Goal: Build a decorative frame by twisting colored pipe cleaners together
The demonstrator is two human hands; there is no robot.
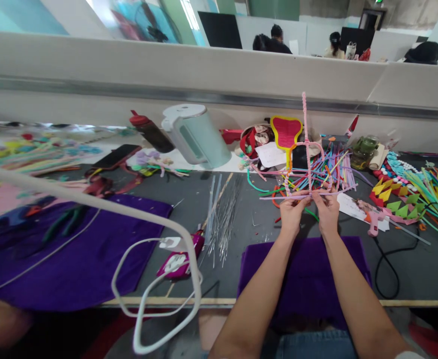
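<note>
Left hand (pixel 293 210) and right hand (pixel 328 211) both pinch the pink pipe-cleaner frame (pixel 305 119). A colourful pipe-cleaner heap (pixel 334 169) crowds behind it, and a pale-green plastic kettle (pixel 195 134) stands lid-shut further left.

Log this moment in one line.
left hand: pinching pipe-cleaner frame | right hand: pinching frame | frame: upright | below: purple cloth

The frame (pixel 306 129) is bent from fuzzy pink pipe cleaners: one long stem stands upright, slightly tilted, with a short bar crossing it partway up and curling into a small loop on the right. Thinner pink strands drop from the bar to a pale lilac strip lying level at the base. It is held above the table by that base, pinched between the left hand (pixel 292 212) and right hand (pixel 327 212), fingertips nearly touching.
</note>
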